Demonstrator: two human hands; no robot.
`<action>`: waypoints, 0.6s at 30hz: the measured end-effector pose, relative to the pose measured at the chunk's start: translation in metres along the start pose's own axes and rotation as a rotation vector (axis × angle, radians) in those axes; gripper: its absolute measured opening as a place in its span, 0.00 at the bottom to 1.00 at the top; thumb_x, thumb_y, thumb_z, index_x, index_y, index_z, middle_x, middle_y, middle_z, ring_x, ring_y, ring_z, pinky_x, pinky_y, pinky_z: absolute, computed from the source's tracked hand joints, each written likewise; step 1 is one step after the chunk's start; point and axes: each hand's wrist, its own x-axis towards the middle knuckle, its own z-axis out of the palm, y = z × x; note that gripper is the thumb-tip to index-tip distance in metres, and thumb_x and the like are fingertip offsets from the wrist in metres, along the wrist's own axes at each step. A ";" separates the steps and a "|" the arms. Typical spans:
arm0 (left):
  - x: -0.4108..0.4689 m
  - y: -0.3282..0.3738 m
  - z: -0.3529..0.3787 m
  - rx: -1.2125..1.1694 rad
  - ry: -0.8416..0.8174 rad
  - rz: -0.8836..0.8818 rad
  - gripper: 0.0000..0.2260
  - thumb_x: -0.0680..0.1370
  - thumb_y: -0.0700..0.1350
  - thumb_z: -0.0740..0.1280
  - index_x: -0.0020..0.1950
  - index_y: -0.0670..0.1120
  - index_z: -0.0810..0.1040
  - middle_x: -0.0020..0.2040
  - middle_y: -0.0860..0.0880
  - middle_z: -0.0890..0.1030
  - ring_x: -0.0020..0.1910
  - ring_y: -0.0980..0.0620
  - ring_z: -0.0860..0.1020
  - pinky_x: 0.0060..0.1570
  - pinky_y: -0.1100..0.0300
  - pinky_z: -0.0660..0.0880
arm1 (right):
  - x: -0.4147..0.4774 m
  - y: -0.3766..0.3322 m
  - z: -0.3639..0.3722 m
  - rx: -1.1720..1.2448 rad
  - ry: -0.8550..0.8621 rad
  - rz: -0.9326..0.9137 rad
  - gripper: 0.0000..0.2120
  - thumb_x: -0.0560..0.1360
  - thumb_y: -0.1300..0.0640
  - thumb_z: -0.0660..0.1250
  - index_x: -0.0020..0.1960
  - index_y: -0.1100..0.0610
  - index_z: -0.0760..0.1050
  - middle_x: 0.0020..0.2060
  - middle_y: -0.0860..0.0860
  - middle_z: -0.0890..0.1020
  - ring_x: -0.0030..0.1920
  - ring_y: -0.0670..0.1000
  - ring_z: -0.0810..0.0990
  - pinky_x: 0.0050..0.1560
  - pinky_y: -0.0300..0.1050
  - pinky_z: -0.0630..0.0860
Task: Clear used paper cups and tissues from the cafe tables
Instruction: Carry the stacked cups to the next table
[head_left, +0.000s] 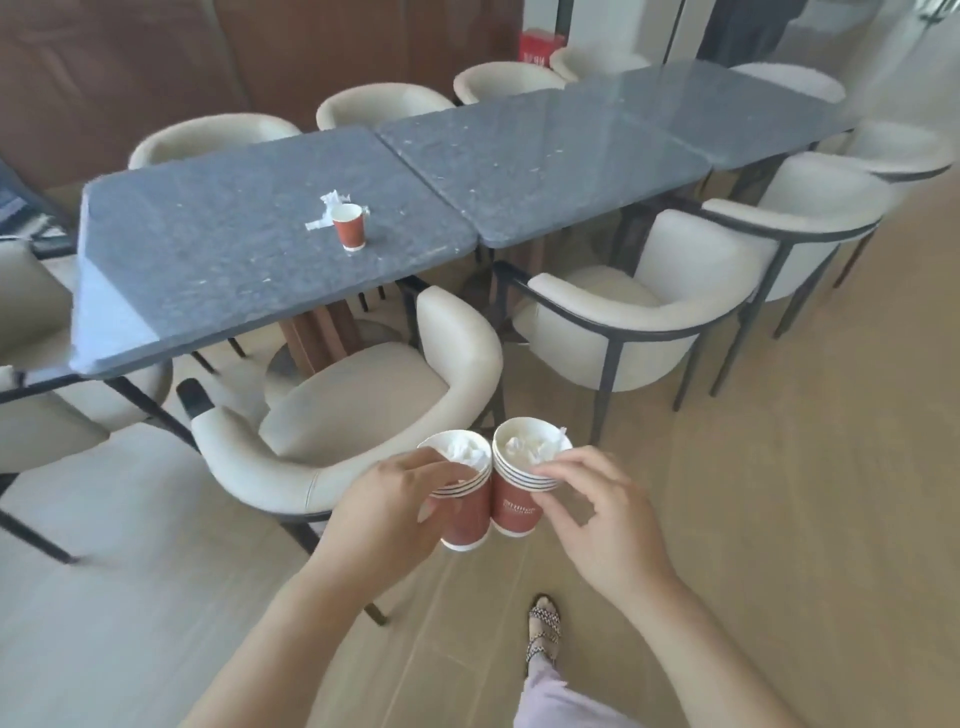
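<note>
I hold two stacks of red paper cups side by side, low over the floor in front of a chair. My left hand (400, 501) grips the left stack (467, 525), which has crumpled tissue in its top cup. My right hand (597, 514) pinches the rim of the right stack (517, 506), also stuffed with tissue. On the nearest grey table (208, 270) a single red paper cup (348, 228) stands upright. Crumpled white tissues (326, 210) lie just behind and to the left of it.
Cream armchairs with black frames ring the tables; one (363, 405) stands between me and the near table, another (639, 317) to its right. Two more grey tables (545, 156) continue to the back right. Open wooden floor lies at the right. My sandalled foot (544, 631) shows below.
</note>
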 end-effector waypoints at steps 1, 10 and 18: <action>0.022 0.002 0.005 -0.007 0.009 -0.009 0.14 0.68 0.36 0.71 0.48 0.53 0.82 0.44 0.56 0.82 0.40 0.51 0.80 0.36 0.53 0.78 | 0.017 0.013 -0.004 -0.001 -0.013 -0.003 0.11 0.68 0.61 0.74 0.47 0.50 0.80 0.43 0.41 0.78 0.46 0.46 0.77 0.44 0.36 0.72; 0.200 0.030 0.039 -0.032 0.051 -0.015 0.13 0.70 0.39 0.70 0.51 0.54 0.82 0.47 0.57 0.82 0.39 0.52 0.79 0.39 0.59 0.76 | 0.154 0.122 -0.047 -0.019 0.020 0.012 0.09 0.67 0.63 0.74 0.46 0.53 0.81 0.43 0.45 0.79 0.44 0.46 0.76 0.45 0.35 0.71; 0.287 -0.024 0.026 -0.009 0.153 -0.162 0.12 0.68 0.39 0.73 0.48 0.53 0.82 0.44 0.58 0.82 0.38 0.53 0.80 0.36 0.58 0.77 | 0.265 0.167 -0.012 -0.004 -0.038 -0.031 0.10 0.67 0.61 0.74 0.46 0.51 0.81 0.44 0.43 0.78 0.45 0.45 0.76 0.43 0.41 0.76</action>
